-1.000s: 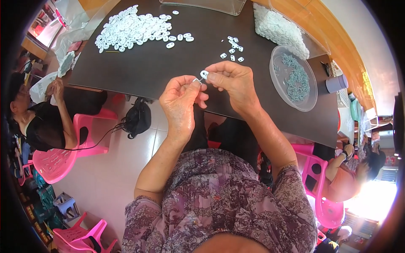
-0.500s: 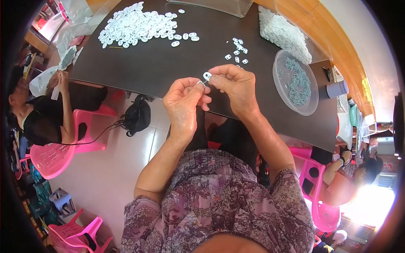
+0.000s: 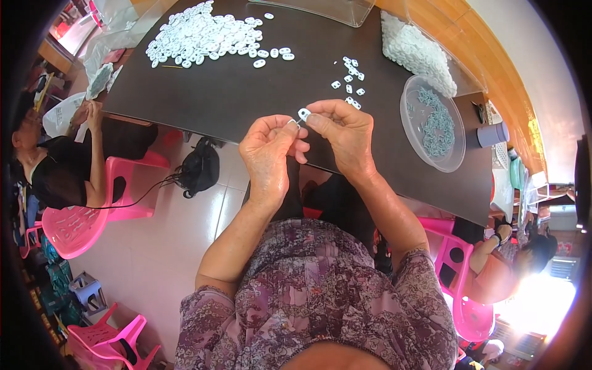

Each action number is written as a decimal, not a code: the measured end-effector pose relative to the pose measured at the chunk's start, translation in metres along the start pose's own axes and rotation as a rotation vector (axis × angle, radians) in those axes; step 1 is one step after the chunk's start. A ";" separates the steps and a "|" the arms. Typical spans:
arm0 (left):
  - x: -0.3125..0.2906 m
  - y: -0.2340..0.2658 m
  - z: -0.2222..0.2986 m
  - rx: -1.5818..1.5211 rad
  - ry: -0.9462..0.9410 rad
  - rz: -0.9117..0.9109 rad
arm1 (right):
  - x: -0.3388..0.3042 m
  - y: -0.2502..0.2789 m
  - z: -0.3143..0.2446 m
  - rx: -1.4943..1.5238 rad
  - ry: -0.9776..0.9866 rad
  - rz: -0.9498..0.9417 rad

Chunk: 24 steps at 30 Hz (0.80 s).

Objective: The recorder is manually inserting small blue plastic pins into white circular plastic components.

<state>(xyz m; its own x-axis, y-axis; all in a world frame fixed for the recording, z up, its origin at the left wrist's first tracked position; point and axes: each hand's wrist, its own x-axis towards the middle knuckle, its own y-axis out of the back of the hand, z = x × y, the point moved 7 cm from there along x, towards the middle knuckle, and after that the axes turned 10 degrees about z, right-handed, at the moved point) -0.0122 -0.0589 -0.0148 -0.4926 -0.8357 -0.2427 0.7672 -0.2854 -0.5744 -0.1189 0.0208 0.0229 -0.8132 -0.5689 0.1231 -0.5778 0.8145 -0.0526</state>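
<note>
Dark table (image 3: 209,92); pile (image 3: 206,38) at eleven o'clock, dish (image 3: 414,139) at two. At twelve, above the table's near edge, a white tab (image 3: 304,115) is pinched by the right hand (image 3: 353,139), thumb to forefinger; a small piece (image 3: 294,122), mostly hidden, is nipped by the left hand (image 3: 267,151). Tab judged light, stiff, smooth; best gripped by its faces, hole uncovered.

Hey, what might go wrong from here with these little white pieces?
The right hand has only a small pinch on a white piece, which might slip. The left hand is by the table's near edge, so anything dropped could reach the floor. Loose pieces lie close beyond the right hand, which might knock them.
</note>
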 end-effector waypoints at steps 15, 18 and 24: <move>-0.002 -0.004 0.000 0.031 -0.016 -0.004 | -0.009 -0.004 -0.002 -0.268 0.217 -0.012; -0.002 -0.003 0.000 0.043 -0.021 -0.002 | -0.012 -0.005 -0.008 -0.385 0.331 -0.005; -0.005 -0.001 0.001 0.026 -0.033 0.007 | -0.016 -0.008 -0.014 -0.436 0.404 0.011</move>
<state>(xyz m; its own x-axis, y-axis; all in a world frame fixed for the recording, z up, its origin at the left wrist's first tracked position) -0.0102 -0.0547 -0.0119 -0.4733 -0.8529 -0.2204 0.7814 -0.2909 -0.5522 -0.1004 0.0250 0.0356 -0.6785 -0.5409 0.4971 -0.4175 0.8407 0.3449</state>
